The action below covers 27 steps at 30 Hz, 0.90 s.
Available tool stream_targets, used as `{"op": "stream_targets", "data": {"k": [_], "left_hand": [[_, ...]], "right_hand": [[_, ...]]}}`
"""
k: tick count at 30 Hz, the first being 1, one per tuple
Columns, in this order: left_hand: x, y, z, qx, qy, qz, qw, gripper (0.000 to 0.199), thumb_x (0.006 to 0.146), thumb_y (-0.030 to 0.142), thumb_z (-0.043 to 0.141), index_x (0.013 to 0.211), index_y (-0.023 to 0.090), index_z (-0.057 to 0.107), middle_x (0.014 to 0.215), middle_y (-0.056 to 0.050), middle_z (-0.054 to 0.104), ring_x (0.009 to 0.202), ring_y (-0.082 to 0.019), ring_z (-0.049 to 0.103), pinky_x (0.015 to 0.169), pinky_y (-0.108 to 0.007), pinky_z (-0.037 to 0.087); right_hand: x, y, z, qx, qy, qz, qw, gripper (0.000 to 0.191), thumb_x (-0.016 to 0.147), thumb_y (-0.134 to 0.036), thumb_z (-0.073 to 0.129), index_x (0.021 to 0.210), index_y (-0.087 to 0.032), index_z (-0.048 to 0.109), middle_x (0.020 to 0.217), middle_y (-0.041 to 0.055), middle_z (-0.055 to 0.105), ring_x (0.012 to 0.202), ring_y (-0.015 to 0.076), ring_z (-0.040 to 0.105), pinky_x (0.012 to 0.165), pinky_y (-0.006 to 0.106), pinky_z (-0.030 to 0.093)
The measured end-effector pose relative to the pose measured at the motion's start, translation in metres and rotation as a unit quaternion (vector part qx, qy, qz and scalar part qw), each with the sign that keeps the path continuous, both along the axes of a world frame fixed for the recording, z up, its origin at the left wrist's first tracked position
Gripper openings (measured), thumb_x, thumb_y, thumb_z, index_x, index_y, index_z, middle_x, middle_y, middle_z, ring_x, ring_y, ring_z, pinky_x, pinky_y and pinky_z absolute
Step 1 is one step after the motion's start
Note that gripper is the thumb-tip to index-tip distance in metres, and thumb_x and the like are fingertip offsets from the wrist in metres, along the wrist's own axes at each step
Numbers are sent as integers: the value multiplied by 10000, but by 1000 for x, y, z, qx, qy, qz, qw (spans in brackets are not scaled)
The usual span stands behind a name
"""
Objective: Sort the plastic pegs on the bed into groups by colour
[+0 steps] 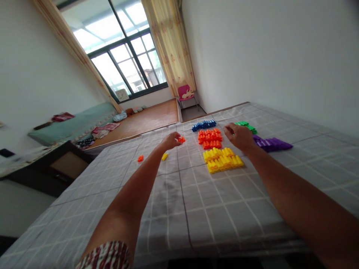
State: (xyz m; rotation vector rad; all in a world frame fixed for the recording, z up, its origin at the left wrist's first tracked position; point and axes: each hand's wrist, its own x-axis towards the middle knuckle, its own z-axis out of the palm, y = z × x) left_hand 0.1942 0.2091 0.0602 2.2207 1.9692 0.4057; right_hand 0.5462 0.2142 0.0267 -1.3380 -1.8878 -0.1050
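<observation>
My left hand (171,141) is closed around small orange pieces (181,139), left of the sorted groups. My right hand (238,135) has its fingers pinched together just right of the orange group (209,138); whatever it may hold is too small to make out. In front of the orange group lies a yellow group (223,160), and behind it a blue one (204,125). Green pieces (246,126) lie behind my right hand, partly hidden, and purple ones (270,144) to its right. One loose yellow piece (164,157) and a small orange bit (140,158) rest farther left.
A checked grey cloth (196,201) covers the surface beneath the pieces. A dark cabinet (61,168) stands at the left. Beyond are a wooden platform (146,117), a pink chair (185,93) and a window. A white wall borders the right side.
</observation>
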Motion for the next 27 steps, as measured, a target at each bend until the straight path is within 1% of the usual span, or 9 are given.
{"op": "stream_targets", "data": {"k": [1, 3, 6, 12, 17, 19, 21, 24, 27], "left_hand": [[21, 3, -1, 12, -19, -55, 998, 409, 701, 322, 709, 1071, 164, 639, 1025, -62, 707, 857, -172, 662, 767, -279, 526], [61, 7, -3, 29, -44, -128, 990, 353, 702, 283, 702, 1026, 157, 644, 991, -56, 705, 821, -160, 656, 753, -281, 528], [101, 9, -7, 36, -35, -177, 983, 342, 698, 234, 696, 1026, 153, 644, 984, -53, 702, 804, -154, 649, 757, -287, 526], [128, 4, -12, 20, 51, -173, 983, 320, 727, 246, 690, 1034, 157, 672, 991, -70, 710, 890, -211, 648, 842, -354, 514], [136, -1, -9, 45, 52, -159, 985, 334, 743, 284, 715, 1057, 175, 685, 1063, -83, 698, 961, -215, 645, 885, -340, 505], [125, -8, -4, 75, 22, -151, 985, 354, 766, 327, 700, 1086, 177, 674, 1109, -84, 680, 910, -185, 652, 862, -317, 513], [101, -20, 4, 106, -8, -131, 986, 347, 821, 381, 637, 1107, 186, 663, 1105, -71, 675, 844, -152, 654, 820, -294, 520], [38, -53, 19, 121, -8, -74, 990, 330, 873, 409, 542, 1091, 196, 667, 1056, -49, 691, 848, -143, 652, 810, -276, 512], [-36, -99, 30, 62, 27, 16, 998, 307, 864, 359, 523, 1064, 194, 686, 1015, -35, 716, 858, -152, 650, 821, -270, 499]], "right_hand": [[0, 0, 0, -1, 3, 0, 1000, 277, 893, -371, 471, 942, -192, 676, 794, 67, 725, 685, 200, 637, 593, 275, 366], [1, 0, 1, -1, 8, -4, 1000, 275, 895, -372, 470, 942, -192, 674, 798, 67, 725, 693, 201, 640, 597, 274, 368], [2, -1, 4, -1, 16, -6, 1000, 274, 900, -374, 465, 933, -196, 670, 797, 64, 724, 696, 199, 641, 601, 272, 369], [1, -3, 9, -1, 21, -2, 1000, 277, 901, -376, 462, 924, -197, 672, 785, 62, 720, 678, 194, 633, 589, 274, 358], [-1, -2, 7, 3, 18, 4, 1000, 283, 901, -383, 458, 931, -196, 669, 793, 65, 721, 689, 197, 632, 589, 273, 357], [0, -1, 4, 5, 13, 6, 1000, 282, 901, -382, 457, 934, -199, 669, 792, 63, 721, 683, 196, 629, 585, 273, 353], [0, -1, 2, 7, 7, 7, 1000, 283, 900, -382, 458, 939, -199, 670, 790, 63, 720, 668, 195, 622, 579, 273, 345], [0, -3, 1, 7, 1, -1, 1000, 292, 893, -393, 466, 942, -193, 674, 778, 75, 714, 640, 194, 603, 568, 278, 331], [-1, -5, 0, 3, -1, 2, 1000, 303, 890, -405, 472, 944, -188, 676, 781, 98, 709, 622, 198, 580, 564, 294, 319]]}}
